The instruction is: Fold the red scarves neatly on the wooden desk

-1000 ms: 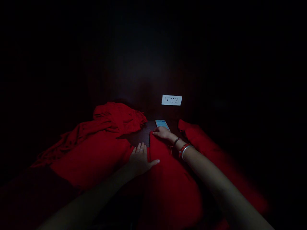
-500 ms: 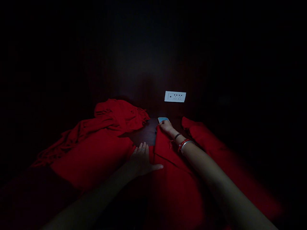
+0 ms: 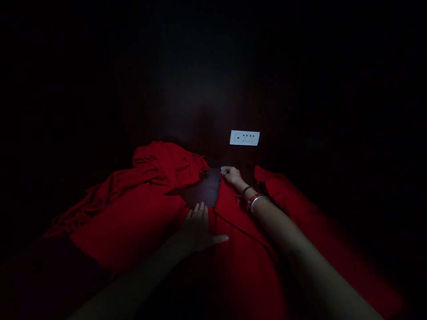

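Note:
My left hand (image 3: 199, 231) lies flat, fingers and thumb spread, on red cloth at the near end of a dark strip of table. To its right, my right hand (image 3: 232, 175) is closed in a pinch at the far corner of a folded red scarf (image 3: 230, 200). Its fingertips are partly hidden. The scarf's edge runs from these fingers down toward my left thumb, with a few loose threads below the wrist. Just behind the right fingers shows the pale blue edge of what looks like a phone (image 3: 227, 168), mostly covered by the hand.
A crumpled red scarf with fringe (image 3: 163, 164) lies at the left, beside a flatter red piece (image 3: 130, 226). Another red cloth (image 3: 300, 204) stretches along the right. Bare dark tabletop (image 3: 202, 189) shows between them. A white socket plate (image 3: 244, 138) is behind; the surroundings are very dark.
The view has shifted slightly, so everything sits a little lower. My right hand now covers more of the phone-like thing. My left hand stays spread on the cloth.

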### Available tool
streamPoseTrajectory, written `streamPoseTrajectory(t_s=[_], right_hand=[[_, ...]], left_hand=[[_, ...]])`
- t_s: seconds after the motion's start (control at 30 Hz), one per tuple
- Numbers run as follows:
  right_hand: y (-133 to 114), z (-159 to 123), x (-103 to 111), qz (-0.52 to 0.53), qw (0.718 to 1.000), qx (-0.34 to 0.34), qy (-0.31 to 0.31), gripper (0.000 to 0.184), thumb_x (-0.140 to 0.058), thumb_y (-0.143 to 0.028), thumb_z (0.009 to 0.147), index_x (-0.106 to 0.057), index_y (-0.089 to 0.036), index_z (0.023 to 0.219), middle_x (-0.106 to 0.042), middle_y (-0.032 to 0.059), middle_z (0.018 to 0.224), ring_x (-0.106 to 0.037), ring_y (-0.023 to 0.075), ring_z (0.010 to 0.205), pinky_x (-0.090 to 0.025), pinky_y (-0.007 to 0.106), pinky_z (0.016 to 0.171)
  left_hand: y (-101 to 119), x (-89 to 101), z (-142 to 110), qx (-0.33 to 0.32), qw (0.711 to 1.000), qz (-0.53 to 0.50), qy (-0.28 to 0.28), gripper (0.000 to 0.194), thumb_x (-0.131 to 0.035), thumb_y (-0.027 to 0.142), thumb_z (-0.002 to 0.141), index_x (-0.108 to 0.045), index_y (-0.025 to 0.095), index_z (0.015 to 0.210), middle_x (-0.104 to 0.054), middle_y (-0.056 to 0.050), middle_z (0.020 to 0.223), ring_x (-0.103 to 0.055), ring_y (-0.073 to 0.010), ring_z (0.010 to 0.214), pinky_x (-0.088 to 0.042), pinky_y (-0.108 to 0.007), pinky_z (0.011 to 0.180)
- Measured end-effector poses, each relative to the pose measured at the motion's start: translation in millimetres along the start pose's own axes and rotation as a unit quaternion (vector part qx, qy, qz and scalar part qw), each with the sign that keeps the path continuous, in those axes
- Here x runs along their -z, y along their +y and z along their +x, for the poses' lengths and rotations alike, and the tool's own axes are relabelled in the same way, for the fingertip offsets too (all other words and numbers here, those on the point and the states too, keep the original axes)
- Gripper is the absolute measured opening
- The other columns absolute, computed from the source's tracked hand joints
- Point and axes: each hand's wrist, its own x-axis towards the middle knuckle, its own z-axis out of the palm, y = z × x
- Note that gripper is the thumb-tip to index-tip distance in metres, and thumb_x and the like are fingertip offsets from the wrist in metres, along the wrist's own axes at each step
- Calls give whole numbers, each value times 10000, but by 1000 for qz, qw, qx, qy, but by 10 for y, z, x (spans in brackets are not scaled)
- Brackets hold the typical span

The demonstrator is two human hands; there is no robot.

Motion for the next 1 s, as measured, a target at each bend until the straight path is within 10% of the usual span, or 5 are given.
streamPoseTrajectory(t_s=[0.3,0.53,0.77,1.0], right_hand=[[24,-88,-73,-88,996,9,-1,241,-415,-154,732,-595,-155,892,-588,97,921,-522,160,866,-359,203,706],[0,-460,299,-164,980,112,-21,342,-386,-284,780,-476,-149,1081,-450,109,1110,-402,189,1007,-319,283,834],[313,-1363,597,-176,947,161,-215,606,-217,-545,780,-208,-202,1279,-181,111,1331,-126,246,1211,-157,423,945],[351,-1482,620,-194,938,74,-276,691,-144,-616,743,-125,-204,1297,-55,108,1357,20,267,1219,-52,448,960]], left_hand=[[-7,-26,-4,-2,1000,2,23,1090,-240,787,532,-197,-30,1252,-155,-228,1302,-144,-322,1192,-196,-427,938],[17,-57,137,-30,984,31,171,722,-232,575,762,-169,77,1281,-156,-107,1337,-146,-230,1212,-208,-373,948],[-43,-129,185,-88,994,-12,63,592,-198,525,792,-226,178,1271,-211,-40,1329,-164,-241,1206,-192,-428,936],[-34,-50,190,-76,997,-16,-3,668,-169,565,768,-158,148,1290,-117,-64,1348,-100,-255,1215,-151,-432,943]])
